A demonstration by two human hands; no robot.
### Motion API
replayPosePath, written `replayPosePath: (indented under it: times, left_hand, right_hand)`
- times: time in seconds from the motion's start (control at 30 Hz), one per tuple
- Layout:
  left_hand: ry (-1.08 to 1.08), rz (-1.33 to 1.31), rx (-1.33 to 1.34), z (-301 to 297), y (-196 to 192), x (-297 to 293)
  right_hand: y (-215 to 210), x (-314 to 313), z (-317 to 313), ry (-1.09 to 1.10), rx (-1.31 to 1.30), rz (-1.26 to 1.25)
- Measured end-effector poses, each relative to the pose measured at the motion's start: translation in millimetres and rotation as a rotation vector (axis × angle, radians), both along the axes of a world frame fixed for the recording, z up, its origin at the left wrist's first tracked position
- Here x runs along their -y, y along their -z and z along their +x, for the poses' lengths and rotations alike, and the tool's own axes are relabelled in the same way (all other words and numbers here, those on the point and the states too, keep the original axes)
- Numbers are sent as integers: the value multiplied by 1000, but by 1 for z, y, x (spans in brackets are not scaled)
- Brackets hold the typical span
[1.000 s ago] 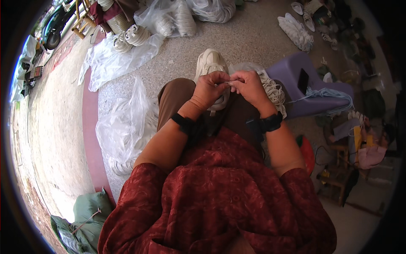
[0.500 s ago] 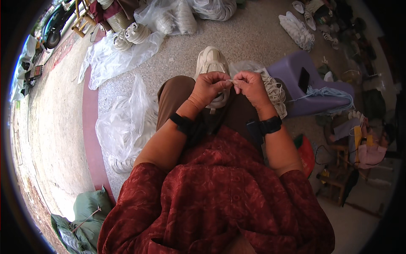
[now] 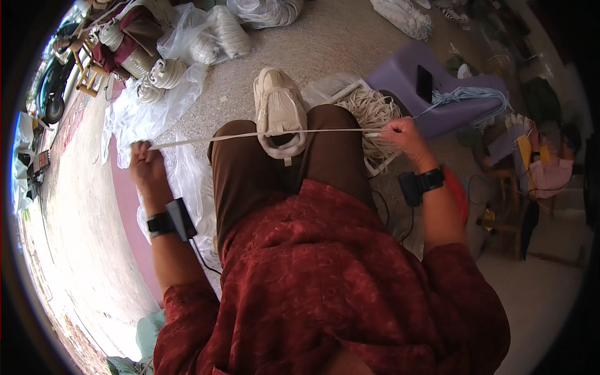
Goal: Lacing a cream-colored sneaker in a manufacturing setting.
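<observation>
A pale, flat shoelace (image 3: 237, 135) is drawn nearly straight between my two hands, well apart. My left hand (image 3: 148, 167) closes on its left end, out past my left knee. At the other end, my right hand (image 3: 405, 137) is closed on the lace beside my right knee. Between my knees is a beige sneaker (image 3: 273, 100), toe pointing away. The lace crosses over its opening; whether it is threaded through anything I cannot tell. Just beyond my right hand lies a heap of cream laces (image 3: 369, 107) in a white-rimmed holder.
On the right, a purple stool (image 3: 394, 65) bears a dark phone (image 3: 424, 84) and light blue cords (image 3: 478, 98). Clear plastic sheeting (image 3: 147, 100) and coiled cord bundles (image 3: 165, 74) lie at the far left. Another person (image 3: 553, 169) sits farther right.
My hands were together above the sneaker, fingertips meeting; they have spread wide apart, stretching the lace between them. The view has shifted, and the sneaker's opening now shows more.
</observation>
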State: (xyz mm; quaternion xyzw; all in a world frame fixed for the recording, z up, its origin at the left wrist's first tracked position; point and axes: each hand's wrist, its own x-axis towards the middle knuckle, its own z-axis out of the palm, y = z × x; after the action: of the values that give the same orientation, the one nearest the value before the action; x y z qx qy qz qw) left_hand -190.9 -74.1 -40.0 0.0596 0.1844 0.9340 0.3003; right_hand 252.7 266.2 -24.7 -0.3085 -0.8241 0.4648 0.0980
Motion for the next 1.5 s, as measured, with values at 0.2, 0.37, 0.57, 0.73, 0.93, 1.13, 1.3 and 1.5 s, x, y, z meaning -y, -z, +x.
replayPosePath:
  times: [0.2,0.37,0.57,0.73,0.93,1.13,1.3,1.5]
  left_hand:
    - [-637,-854,-150,-61,2,81]
    - [135,-744,-781,97,-56,-81]
    - [989,-15,-479,214,-133,-149]
    - [733,-280,-585,213,-129,-155]
    - [1041,7,-614,250,-128,-164]
    - [840,225,-322,218,-157,-114]
    - [456,298,-516,187,-194,-90]
    - [344,575,-300,106,-231,-51]
  right_hand:
    - [-13,15,23,154,-248,-184]
    - [-136,69,-57,-154,-562,159]
    - [-207,84,-88,-365,-465,438]
    - [-216,101,-90,-303,-660,210]
    - [-251,89,-120,-313,-1002,457]
    - [-172,35,-107,-209,-885,8]
    - [-68,125,-102,-673,-473,-573]
    - [-65,150,-77,-857,-189,-473]
